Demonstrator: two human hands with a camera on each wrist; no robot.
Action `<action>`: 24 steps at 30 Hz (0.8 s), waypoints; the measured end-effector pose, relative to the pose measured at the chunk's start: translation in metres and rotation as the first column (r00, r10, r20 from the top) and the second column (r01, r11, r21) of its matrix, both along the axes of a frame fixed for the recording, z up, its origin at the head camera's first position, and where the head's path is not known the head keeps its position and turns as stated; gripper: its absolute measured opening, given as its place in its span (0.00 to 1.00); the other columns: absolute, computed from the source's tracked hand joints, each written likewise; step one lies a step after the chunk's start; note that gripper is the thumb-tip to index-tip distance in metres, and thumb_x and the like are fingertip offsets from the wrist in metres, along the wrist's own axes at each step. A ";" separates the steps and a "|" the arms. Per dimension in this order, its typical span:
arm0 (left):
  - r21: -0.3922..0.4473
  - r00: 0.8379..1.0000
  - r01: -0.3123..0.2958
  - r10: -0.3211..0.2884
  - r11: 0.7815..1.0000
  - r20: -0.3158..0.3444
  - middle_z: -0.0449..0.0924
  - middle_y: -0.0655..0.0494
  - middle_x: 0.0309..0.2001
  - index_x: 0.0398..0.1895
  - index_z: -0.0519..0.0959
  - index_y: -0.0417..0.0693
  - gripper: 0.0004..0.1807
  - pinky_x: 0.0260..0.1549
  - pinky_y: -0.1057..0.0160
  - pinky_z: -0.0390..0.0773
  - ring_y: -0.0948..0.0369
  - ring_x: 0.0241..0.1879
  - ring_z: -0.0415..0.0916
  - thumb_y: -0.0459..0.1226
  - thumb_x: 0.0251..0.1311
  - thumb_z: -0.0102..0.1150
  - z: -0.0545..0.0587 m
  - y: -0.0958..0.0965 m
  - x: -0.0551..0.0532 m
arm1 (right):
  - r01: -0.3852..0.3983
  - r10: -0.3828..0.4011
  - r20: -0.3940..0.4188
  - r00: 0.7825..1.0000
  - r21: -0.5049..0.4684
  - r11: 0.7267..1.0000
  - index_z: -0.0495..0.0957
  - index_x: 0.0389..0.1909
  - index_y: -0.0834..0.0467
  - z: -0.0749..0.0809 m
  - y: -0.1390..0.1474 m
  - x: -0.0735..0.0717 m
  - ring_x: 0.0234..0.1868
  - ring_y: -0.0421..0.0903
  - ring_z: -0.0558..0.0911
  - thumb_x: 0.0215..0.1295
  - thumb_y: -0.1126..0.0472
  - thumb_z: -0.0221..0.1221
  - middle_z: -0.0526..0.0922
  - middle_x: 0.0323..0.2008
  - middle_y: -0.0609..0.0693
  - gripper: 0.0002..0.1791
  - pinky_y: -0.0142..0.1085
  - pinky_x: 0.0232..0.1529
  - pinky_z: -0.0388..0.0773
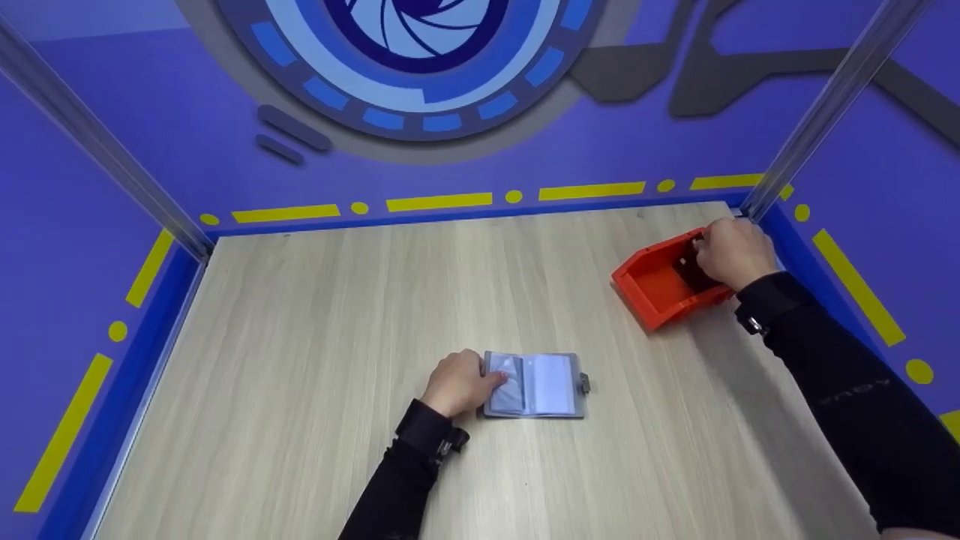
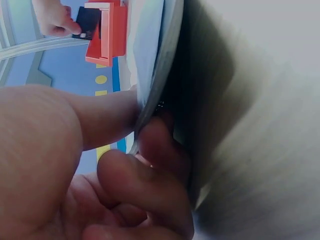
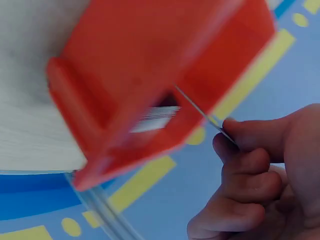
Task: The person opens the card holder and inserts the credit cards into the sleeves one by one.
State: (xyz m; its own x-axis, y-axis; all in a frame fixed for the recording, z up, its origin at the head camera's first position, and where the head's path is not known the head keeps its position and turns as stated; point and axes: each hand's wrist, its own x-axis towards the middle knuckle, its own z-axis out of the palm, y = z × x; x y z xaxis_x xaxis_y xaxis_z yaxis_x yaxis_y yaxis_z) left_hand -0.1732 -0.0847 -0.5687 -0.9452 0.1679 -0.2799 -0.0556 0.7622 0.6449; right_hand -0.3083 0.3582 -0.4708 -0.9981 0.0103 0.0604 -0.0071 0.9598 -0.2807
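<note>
A small card holder (image 1: 553,385) lies open on the table, its clear plastic sleeves spread and a metal snap tab on its right edge. My left hand (image 1: 456,383) grips its left side, thumb on the sleeves and fingers curled beneath the cover. At the back right, my right hand (image 1: 735,253) is over the red bin (image 1: 651,291). It pinches a thin black card (image 2: 88,23) between thumb and forefinger; the right wrist view shows this card edge-on, partly inside the bin. A stack of cards (image 3: 156,120) sits in the bin, mostly hidden by the bin's wall.
The pale wood-grain table (image 1: 322,315) is bounded by blue printed panels (image 1: 465,172) at the back and sides. Metal corner posts (image 1: 832,112) rise at the back corners, one close behind the red bin.
</note>
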 end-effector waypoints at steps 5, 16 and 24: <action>-0.004 1.000 0.002 -0.002 1.000 -0.004 0.69 0.61 0.20 0.20 0.69 0.53 0.26 0.19 0.63 0.64 0.62 0.19 0.68 0.50 0.72 0.72 0.002 -0.003 -0.001 | -0.010 -0.013 -0.134 0.991 -0.170 0.985 0.87 0.41 0.67 0.012 -0.029 0.022 0.38 0.63 0.82 0.80 0.59 0.60 0.87 0.39 0.68 0.14 0.49 0.39 0.75; -0.002 0.999 0.016 -0.016 1.000 -0.048 0.66 0.62 0.19 0.18 0.66 0.55 0.28 0.19 0.63 0.62 0.62 0.18 0.65 0.49 0.70 0.73 0.003 -0.003 -0.001 | -0.173 0.221 0.057 0.974 -0.445 0.879 0.89 0.48 0.62 0.001 -0.132 0.072 0.34 0.49 0.79 0.84 0.57 0.59 0.86 0.39 0.58 0.13 0.38 0.36 0.75; -0.005 0.998 0.019 -0.019 1.000 -0.060 0.66 0.62 0.19 0.17 0.65 0.56 0.29 0.19 0.61 0.62 0.62 0.19 0.65 0.50 0.70 0.72 -0.001 -0.001 0.001 | -0.203 0.324 0.184 0.928 -0.480 0.853 0.87 0.36 0.59 -0.035 -0.177 0.092 0.30 0.45 0.77 0.81 0.61 0.60 0.80 0.28 0.48 0.12 0.36 0.31 0.73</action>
State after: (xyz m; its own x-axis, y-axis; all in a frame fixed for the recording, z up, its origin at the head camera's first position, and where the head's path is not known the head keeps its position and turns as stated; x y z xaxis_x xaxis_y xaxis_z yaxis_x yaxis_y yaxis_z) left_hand -0.1725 -0.0858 -0.5696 -0.9569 0.1849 -0.2239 -0.0027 0.7654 0.6436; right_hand -0.2168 0.1809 -0.5056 -0.9472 -0.2902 -0.1364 -0.1141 0.7024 -0.7026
